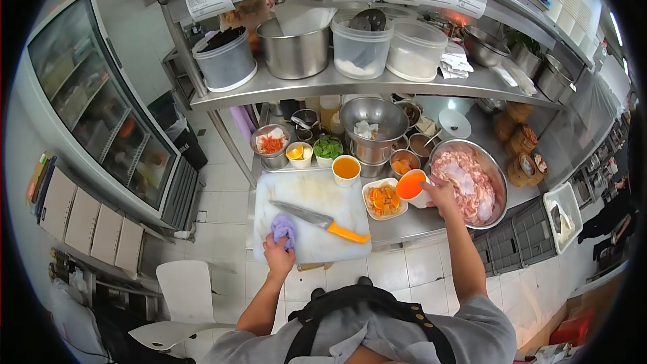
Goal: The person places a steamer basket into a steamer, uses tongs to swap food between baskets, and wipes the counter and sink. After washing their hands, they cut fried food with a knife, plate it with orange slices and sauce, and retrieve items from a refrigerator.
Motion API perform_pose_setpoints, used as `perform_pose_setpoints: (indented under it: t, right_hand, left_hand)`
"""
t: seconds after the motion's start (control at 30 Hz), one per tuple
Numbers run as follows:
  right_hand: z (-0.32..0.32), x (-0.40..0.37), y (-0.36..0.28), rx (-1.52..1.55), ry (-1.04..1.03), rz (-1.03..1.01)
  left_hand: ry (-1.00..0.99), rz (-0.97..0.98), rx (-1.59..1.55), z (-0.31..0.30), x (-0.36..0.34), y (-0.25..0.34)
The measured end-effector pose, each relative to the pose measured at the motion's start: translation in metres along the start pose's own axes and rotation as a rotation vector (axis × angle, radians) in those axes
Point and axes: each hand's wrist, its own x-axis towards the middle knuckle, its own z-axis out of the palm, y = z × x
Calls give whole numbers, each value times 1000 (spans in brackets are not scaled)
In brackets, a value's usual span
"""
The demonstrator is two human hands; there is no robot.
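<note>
My left hand [278, 255] is closed on a crumpled purple cloth [284, 228] at the left front of the white cutting board [310, 192]. Beside the cloth lies a knife [304, 214] with a yellow handle, its blade pointing left. My right hand [441, 195] grips a white cup [419, 200] of bright orange liquid, tilted slightly. Just left of that cup is a white container [385, 199] of orange slices. To its right sits a large metal bowl [495, 189] full of raw meat. A second white cup [346, 170] of orange liquid stands at the board's back edge.
Behind the board are a bowl of green leaves [328, 148], a cup of citrus pieces [298, 154] and a metal mixing bowl [373, 122]. Overhead, a steel shelf [296, 89] carries tubs and a pot. Bamboo steamers [524, 138] stand at right; a white chair [185, 290] is at left.
</note>
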Motion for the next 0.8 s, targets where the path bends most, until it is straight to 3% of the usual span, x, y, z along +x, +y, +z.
perform_pose_setpoints:
  t: [0.1, 0.17, 0.3, 0.37, 0.43, 0.5, 0.6, 0.67, 0.7, 0.77, 0.8]
  right_hand:
    - [2, -4, 4, 157, -44, 44]
    - [3, -6, -2, 177, -66, 49]
    - [4, 2, -1, 263, -110, 68]
    - [-1, 8, 0, 294, -131, 57]
    - [-2, 10, -5, 288, -147, 62]
    - [-7, 10, -13, 298, -147, 62]
    - [-15, 11, -20, 326, -174, 51]
    - [-19, 17, -17, 352, -177, 44]
    - [-21, 20, -15, 374, -192, 38]
    - [-26, 26, -11, 383, -193, 40]
    - [-28, 28, -6, 373, -192, 33]
  left_hand:
    - [-9, 105, 18, 10, -10, 8]
    - [-42, 192, -144, 19, -15, 19]
    - [-529, 85, -381, 16, -31, 108]
    - [-577, 301, -543, 59, -39, 142]
    - [-706, 286, -597, 86, -36, 198]
    - [-842, 46, -681, 110, -29, 251]
    - [-715, -7, -656, 202, -23, 293]
    - [-645, -438, -974, 282, -22, 300]
    - [-654, -433, -973, 282, -22, 314]
    - [-372, -555, -1165, 265, -17, 351]
    - [-513, -380, -1285, 256, -13, 350]
